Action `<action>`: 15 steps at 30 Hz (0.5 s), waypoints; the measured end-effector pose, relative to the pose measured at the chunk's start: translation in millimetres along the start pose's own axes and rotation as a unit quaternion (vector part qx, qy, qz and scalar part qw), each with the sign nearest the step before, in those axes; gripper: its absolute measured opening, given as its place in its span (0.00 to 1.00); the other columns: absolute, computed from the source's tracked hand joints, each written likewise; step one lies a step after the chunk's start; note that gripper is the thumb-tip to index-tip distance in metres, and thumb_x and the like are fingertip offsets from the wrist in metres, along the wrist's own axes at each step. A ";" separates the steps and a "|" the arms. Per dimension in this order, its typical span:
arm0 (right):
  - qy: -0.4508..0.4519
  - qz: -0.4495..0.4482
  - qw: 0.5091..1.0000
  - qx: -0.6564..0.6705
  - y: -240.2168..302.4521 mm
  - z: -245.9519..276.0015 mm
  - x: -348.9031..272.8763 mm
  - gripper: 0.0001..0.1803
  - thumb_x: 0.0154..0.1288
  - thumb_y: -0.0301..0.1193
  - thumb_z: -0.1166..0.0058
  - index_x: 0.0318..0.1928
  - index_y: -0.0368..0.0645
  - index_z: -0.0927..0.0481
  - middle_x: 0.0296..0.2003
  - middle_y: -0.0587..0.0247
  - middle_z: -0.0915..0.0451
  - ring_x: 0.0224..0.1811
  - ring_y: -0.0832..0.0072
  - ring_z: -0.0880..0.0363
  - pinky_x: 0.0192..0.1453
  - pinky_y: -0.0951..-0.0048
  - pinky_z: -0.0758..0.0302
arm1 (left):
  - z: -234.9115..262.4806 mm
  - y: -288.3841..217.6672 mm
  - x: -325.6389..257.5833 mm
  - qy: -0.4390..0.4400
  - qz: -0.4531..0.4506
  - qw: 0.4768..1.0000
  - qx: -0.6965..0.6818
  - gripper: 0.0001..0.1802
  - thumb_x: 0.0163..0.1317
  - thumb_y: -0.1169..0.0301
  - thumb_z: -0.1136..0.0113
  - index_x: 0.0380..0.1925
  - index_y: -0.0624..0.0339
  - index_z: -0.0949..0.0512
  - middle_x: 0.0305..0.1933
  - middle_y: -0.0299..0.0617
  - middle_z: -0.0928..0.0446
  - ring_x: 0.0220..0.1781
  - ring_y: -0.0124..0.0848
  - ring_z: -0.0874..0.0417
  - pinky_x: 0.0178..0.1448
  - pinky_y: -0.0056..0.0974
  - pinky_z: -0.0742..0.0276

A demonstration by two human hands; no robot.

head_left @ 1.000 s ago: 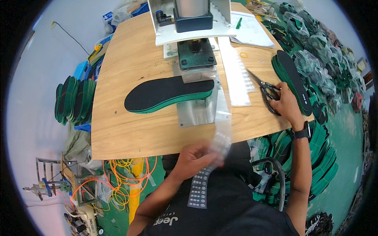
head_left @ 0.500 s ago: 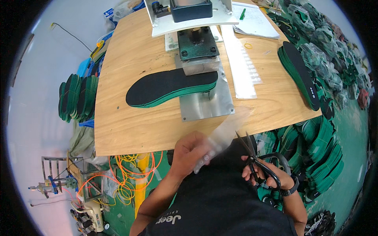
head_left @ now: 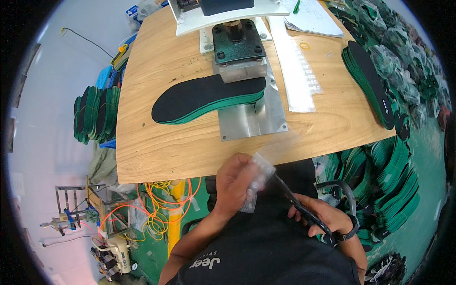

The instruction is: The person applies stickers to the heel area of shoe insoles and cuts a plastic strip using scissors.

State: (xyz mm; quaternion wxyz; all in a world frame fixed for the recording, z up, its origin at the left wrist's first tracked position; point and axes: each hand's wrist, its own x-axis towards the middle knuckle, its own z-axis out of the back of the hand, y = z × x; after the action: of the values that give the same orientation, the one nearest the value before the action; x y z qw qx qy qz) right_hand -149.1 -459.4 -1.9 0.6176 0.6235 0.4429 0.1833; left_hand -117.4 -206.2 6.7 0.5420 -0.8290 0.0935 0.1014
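My left hand [head_left: 233,183] pinches a clear plastic strip [head_left: 251,197] dotted with small round pale marks, just in front of the table edge. The strip's far end is a transparent blur. My right hand [head_left: 323,214] is wrapped round black-handled scissors [head_left: 290,192]; their blades lie together, tips at the strip's right edge. Whether they touch it cannot be made out. Beyond my hands a stack of black-topped green insoles [head_left: 204,99] lies on the metal base plate [head_left: 244,124], its right end under the metal block [head_left: 243,71] of a press.
White strips with round marks [head_left: 297,88] and a notebook [head_left: 316,19] with a green pen lie right of the press. Another insole stack [head_left: 368,85] rests at the table's right edge. Bundled insoles [head_left: 375,190] stand below right. Orange and yellow hoses [head_left: 154,209] coil at lower left.
The scissors' blades have gone from spread to together, and the scissors have moved left to the strip. My left hand has shifted slightly right and up with the strip.
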 end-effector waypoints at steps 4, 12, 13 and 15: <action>-0.003 -0.015 0.993 -0.120 -15.0 8.4 -16.2 0.62 0.44 0.58 0.32 0.68 0.29 0.48 0.56 0.39 0.29 0.59 0.53 0.28 0.61 0.63 0.32 | 3.8 1.5 0.9 -0.005 -0.021 0.999 0.042 0.05 0.63 0.72 0.44 0.34 0.62 0.28 0.25 0.43 0.23 0.18 0.23 0.26 0.17 0.26 0.32; -0.017 0.025 1.000 -0.007 -0.6 2.5 2.4 0.63 0.43 0.58 0.31 0.69 0.30 0.49 0.50 0.49 0.24 0.50 0.59 0.24 0.55 0.66 0.29 | -0.4 6.5 -0.1 0.054 0.007 0.998 0.022 0.05 0.60 0.77 0.41 0.33 0.63 0.28 0.28 0.42 0.22 0.26 0.26 0.20 0.27 0.29 0.23; -0.025 0.030 0.999 -0.011 -0.3 2.2 5.8 0.64 0.43 0.58 0.31 0.69 0.31 0.50 0.49 0.51 0.24 0.47 0.62 0.24 0.54 0.67 0.28 | -0.6 6.3 -1.4 0.063 0.000 0.998 0.024 0.05 0.60 0.78 0.40 0.33 0.64 0.27 0.29 0.42 0.21 0.27 0.26 0.20 0.30 0.29 0.22; -0.038 0.053 0.998 -0.013 -3.6 0.3 10.1 0.64 0.42 0.56 0.29 0.70 0.33 0.50 0.45 0.56 0.23 0.40 0.68 0.25 0.48 0.70 0.26 | -1.9 2.3 -3.6 0.066 0.015 0.997 0.029 0.06 0.59 0.79 0.40 0.33 0.64 0.27 0.29 0.41 0.21 0.28 0.26 0.19 0.30 0.29 0.22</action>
State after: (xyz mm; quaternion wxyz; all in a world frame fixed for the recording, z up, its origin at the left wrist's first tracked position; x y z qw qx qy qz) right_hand -144.6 -452.3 -8.5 0.6313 0.6446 0.3833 0.1974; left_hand -121.4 -208.6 6.5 0.5565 -0.8165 0.1445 0.0523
